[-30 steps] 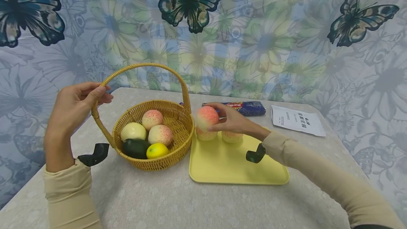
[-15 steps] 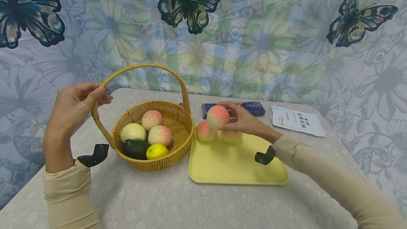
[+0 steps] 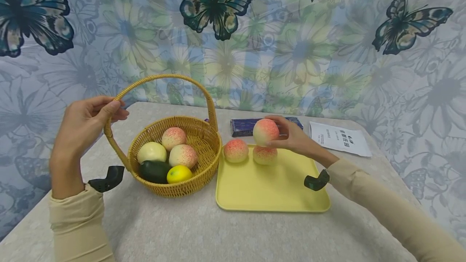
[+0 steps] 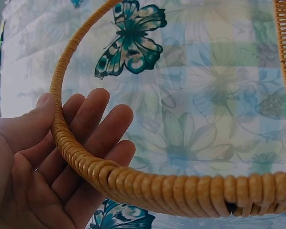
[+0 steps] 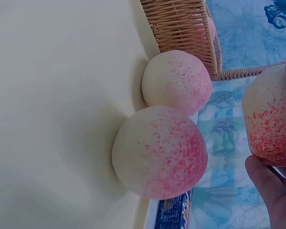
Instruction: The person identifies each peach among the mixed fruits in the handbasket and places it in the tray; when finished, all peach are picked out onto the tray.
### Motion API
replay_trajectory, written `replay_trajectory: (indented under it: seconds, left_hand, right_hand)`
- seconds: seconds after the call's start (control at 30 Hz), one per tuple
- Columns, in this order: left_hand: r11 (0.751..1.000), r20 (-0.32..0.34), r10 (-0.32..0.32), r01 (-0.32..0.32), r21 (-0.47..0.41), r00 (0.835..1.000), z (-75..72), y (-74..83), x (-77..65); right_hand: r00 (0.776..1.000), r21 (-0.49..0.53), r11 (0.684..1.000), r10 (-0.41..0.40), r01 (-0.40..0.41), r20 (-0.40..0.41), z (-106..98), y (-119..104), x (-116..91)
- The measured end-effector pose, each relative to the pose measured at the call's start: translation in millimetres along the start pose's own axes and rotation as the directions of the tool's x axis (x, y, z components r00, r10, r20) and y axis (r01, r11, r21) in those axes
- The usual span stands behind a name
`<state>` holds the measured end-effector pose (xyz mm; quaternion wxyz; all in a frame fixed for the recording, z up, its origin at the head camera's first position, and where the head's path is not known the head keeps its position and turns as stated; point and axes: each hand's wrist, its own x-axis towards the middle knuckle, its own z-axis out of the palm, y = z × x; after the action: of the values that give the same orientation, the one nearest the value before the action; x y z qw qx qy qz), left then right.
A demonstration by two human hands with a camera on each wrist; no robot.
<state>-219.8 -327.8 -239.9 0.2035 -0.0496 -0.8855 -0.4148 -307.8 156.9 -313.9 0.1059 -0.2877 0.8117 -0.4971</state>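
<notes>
My left hand (image 3: 87, 122) pinches the handle (image 4: 78, 160) of a wicker basket (image 3: 214, 165) between thumb and fingers. Inside the basket sit two peaches, one of them a speckled peach (image 3: 183, 156), with a pale yellow-green round fruit (image 3: 152, 153), a dark green avocado-like fruit (image 3: 154, 172) and a lemon (image 3: 179, 174). Above the far edge of a yellow tray (image 3: 269, 193), my right hand (image 3: 293, 136) holds a peach (image 3: 265, 132). Below it on the tray lies one peach (image 3: 265, 156), and another peach (image 3: 236, 151) rests at the far left corner.
Behind the tray lies a blue pasta box (image 3: 242, 127), partly hidden by my right hand and its peach. A white printed packet (image 3: 340, 138) lies to its right. Patterned cloth (image 3: 225, 64) hangs behind the table (image 3: 164, 229).
My right hand has carried its peach rightward, from over the left tray peach to over the other one. The left hand and basket stay in place.
</notes>
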Motion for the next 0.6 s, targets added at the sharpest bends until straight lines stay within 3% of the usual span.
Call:
replay_trajectory:
  seconds: [0.6]
  left_hand:
    - [1.0, 0.004, -0.016, 0.016, 0.007, 1.0, 0.5, -0.7, 0.7]
  right_hand:
    - [0.995, 0.003, 0.999, 0.051, -0.05, -0.086, -25, 21, -27]
